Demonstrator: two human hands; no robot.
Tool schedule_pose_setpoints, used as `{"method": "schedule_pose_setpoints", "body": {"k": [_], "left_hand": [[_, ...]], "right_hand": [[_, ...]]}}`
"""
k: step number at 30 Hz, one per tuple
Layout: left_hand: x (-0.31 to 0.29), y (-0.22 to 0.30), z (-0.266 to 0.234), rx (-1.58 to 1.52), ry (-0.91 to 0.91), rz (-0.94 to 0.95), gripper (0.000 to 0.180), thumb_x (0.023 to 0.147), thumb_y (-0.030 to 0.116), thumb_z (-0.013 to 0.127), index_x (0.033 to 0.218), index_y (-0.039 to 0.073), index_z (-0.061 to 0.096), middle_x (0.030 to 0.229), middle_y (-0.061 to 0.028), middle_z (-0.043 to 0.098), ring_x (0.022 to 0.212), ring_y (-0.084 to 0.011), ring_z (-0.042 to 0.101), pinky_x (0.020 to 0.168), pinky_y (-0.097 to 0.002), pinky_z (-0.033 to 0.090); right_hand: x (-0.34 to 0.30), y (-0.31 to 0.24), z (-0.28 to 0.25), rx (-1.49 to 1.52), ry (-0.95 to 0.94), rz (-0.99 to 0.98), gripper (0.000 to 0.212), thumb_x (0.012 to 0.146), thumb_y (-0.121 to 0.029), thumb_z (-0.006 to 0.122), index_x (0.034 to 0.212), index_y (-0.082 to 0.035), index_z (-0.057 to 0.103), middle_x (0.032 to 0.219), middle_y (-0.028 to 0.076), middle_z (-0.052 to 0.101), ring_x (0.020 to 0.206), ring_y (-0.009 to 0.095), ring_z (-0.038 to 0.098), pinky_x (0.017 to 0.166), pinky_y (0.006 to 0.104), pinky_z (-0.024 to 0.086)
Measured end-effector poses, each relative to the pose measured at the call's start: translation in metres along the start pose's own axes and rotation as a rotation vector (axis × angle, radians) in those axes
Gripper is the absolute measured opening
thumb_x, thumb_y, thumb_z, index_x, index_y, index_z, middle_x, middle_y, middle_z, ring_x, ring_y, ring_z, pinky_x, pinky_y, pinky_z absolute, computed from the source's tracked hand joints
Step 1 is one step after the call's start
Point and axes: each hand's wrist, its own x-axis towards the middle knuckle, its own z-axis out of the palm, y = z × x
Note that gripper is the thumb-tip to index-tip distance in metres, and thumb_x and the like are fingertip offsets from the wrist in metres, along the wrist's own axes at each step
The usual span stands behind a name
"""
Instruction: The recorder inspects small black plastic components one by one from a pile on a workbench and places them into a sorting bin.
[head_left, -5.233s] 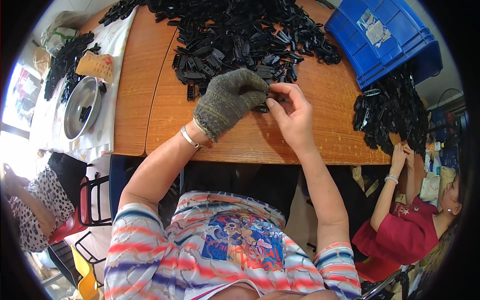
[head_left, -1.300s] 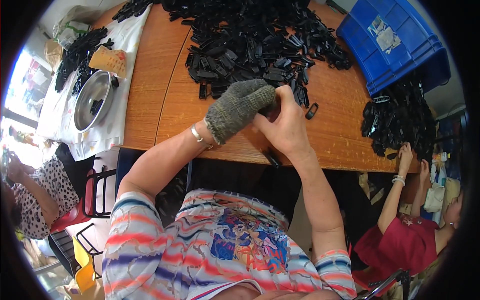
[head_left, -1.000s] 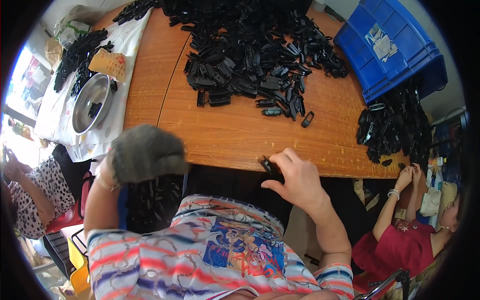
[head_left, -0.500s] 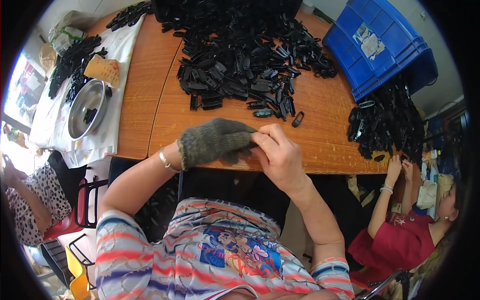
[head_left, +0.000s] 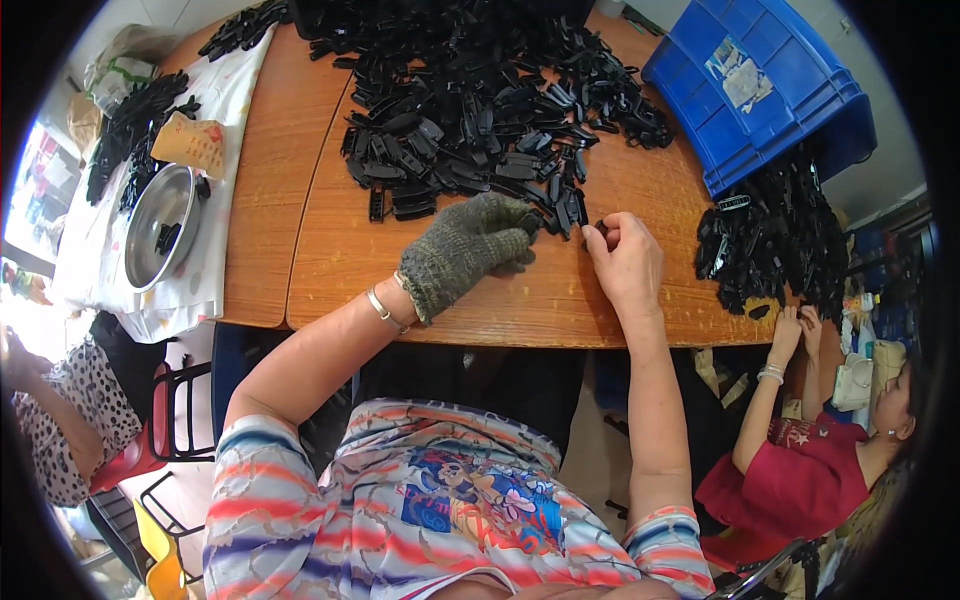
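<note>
On the near edge of the heap of black plastic parts (head_left: 440, 150), my left hand (head_left: 470, 248), in a dark grey-green knitted glove, has its fingers curled round a small black part (head_left: 532, 222). My right hand (head_left: 630, 265) is bare. Its thumb and fingertips are pinched together at another small black part (head_left: 599, 228), mostly covered by the fingers, just right of the heap. The parts are long, narrow and rounded at the ends; some look like hollow frames.
A blue plastic crate (head_left: 760, 90) lies tipped at the right, with more black parts (head_left: 775, 240) spilling out. A co-worker's hands (head_left: 793, 328) touch that pile. At the left, a metal bowl (head_left: 140, 255) and a tan paper piece (head_left: 190, 145) rest on a white cloth (head_left: 215, 225).
My hands, together near the table's front edge before, have moved apart and forward. The left has reached the heap's near edge; the right has closed at the lone part to its right.
</note>
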Motion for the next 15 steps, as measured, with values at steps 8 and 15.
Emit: {"method": "schedule_pose_setpoints", "body": {"k": [8,15], "left_hand": [[-0.007,0.014,-0.002,0.215,0.036,-0.015,0.028,0.095,0.013,0.068,0.121,0.003,0.069,0.092,-0.0011,0.067,0.076,-0.0076,0.061,0.068,-0.0225,0.054],[-0.006,0.005,-0.001,0.132,0.066,0.012,0.027,0.095,0.014,0.068,0.121,0.004,0.069,0.093,-0.0010,0.068,0.077,-0.0078,0.062,0.066,-0.0221,0.054]], "right_hand": [[-0.011,0.005,-0.010,-0.070,0.027,-0.094,0.022,0.082,-0.014,0.078,0.097,-0.001,0.068,0.094,0.016,0.069,0.084,0.036,0.068,0.075,0.0446,0.054],[-0.042,-0.044,-0.015,0.773,-0.039,-0.090,0.020,0.087,0.003,0.069,0.107,0.002,0.065,0.093,0.005,0.065,0.075,0.010,0.063,0.064,0.0237,0.052]]}}
